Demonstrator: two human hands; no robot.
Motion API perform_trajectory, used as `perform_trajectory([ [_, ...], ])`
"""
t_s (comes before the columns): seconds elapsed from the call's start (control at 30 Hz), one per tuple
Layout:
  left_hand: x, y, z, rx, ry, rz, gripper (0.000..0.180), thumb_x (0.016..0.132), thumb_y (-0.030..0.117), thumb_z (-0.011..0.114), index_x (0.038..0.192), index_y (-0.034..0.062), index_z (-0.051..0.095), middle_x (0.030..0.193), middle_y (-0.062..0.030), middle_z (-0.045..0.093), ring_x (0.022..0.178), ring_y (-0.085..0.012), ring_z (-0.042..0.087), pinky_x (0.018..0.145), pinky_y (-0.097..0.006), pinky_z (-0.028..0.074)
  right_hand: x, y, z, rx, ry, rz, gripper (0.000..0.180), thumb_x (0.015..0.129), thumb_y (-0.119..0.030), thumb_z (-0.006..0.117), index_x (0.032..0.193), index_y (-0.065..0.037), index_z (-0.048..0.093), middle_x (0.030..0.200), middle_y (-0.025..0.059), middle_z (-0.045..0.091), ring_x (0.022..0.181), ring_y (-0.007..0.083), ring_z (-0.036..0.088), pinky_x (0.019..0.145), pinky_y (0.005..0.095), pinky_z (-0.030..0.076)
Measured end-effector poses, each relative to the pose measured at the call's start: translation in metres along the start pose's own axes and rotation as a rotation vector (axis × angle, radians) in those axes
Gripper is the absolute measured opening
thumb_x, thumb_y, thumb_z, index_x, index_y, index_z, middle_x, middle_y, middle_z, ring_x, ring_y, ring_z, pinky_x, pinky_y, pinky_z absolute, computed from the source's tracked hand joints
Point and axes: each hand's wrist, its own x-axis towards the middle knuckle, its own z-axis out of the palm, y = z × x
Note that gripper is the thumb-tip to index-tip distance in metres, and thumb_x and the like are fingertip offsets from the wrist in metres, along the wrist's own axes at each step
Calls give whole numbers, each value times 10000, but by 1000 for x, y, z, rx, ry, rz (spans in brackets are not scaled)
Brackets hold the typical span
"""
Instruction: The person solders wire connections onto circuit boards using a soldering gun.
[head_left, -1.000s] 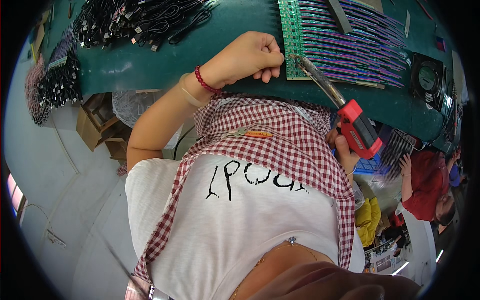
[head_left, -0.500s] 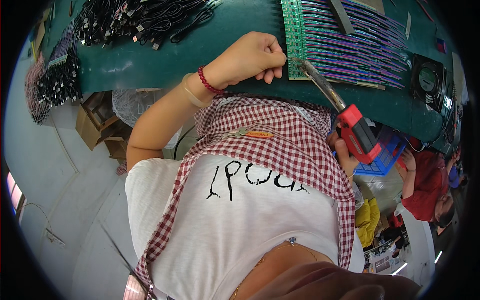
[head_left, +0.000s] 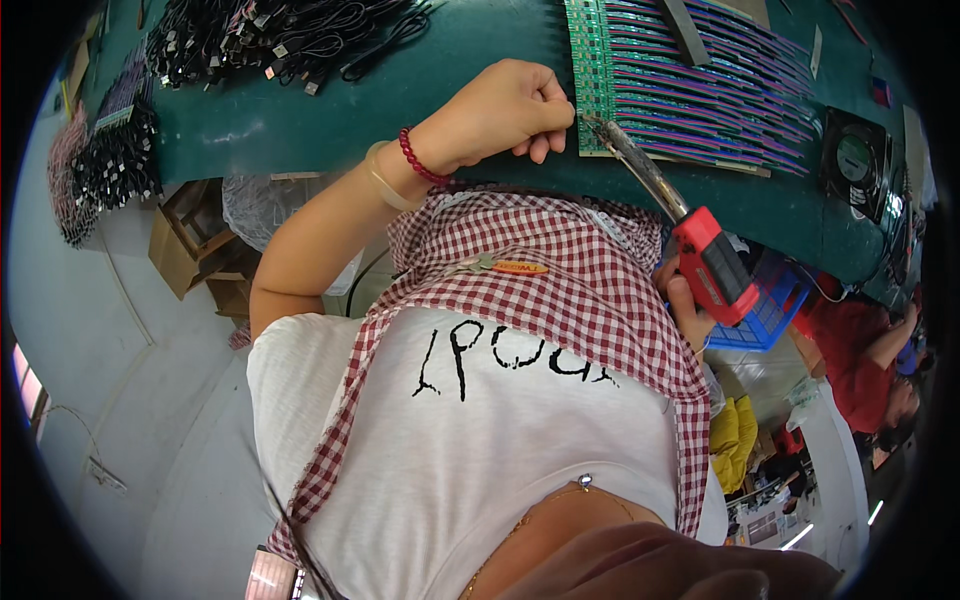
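Note:
My left hand (head_left: 528, 108), wearing a red bead bracelet, is closed in a pinch at the left edge of a green circuit board panel (head_left: 590, 75). Whatever its fingertips hold is too small to make out. A soldering iron (head_left: 712, 262) with a red and black handle is in my right hand (head_left: 686, 308), partly hidden behind that handle. Its dark metal tip reaches the panel's lower left corner, close to my left fingertips. Rows of purple, pink and black wires (head_left: 690, 110) run rightward from the panel.
A dark grey bar (head_left: 684, 32) lies across the wires. Bundled black cables (head_left: 285, 40) occupy the far left of the green table (head_left: 390, 120), with more hanging at its left end. At right are a black fan (head_left: 855, 160), a blue basket (head_left: 765, 310) and a person in red (head_left: 850, 350).
The iron's tip and my left hand have shifted very slightly, still close together at the panel's edge. The person in red at right has moved an arm.

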Motion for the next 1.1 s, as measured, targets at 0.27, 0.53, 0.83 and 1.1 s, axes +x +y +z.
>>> perform_trajectory([
  [0.27, 2, -1, -1, 8, -4, 3, 139, 840, 105, 550, 746, 25, 487, 633, -67, 597, 460, -61, 515, 389, -170, 364, 7, -29, 22, 114, 68, -73, 461, 817, -215, 621, 1173, 41, 479, 653, 42, 494, 535, 119, 435, 528, 274, 357],
  [0.53, 1, 0, -1, -4, -5, 9, 139, 844, 114, 555, 779, 0, 509, 648, -78, 608, 460, -68, 520, 395, -167, 376, 11, -35, 26, 125, 91, -68, 489, 812, -252, 631, 1177, 29, 465, 620, 40, 480, 509, 121, 425, 518, 278, 369],
  [0.83, -1, 44, -61, 826, 432, 466, 143, 818, 177, 613, 826, 35, 624, 625, -54, 612, 481, -109, 530, 450, -245, 407, 28, -49, 28, 201, 73, -195, 468, 834, -295, 589, 1132, 40, 453, 562, 40, 438, 457, 121, 400, 478, 282, 382],
  [1.1, 62, 84, -119, 1545, 947, 527, 173, 715, 150, 632, 783, 7, 560, 814, -161, 585, 821, -323, 565, 712, -409, 465, 31, -51, 29, 220, 74, -291, 430, 853, -265, 551, 1128, 45, 436, 568, 48, 430, 450, 118, 389, 481, 283, 387],
])
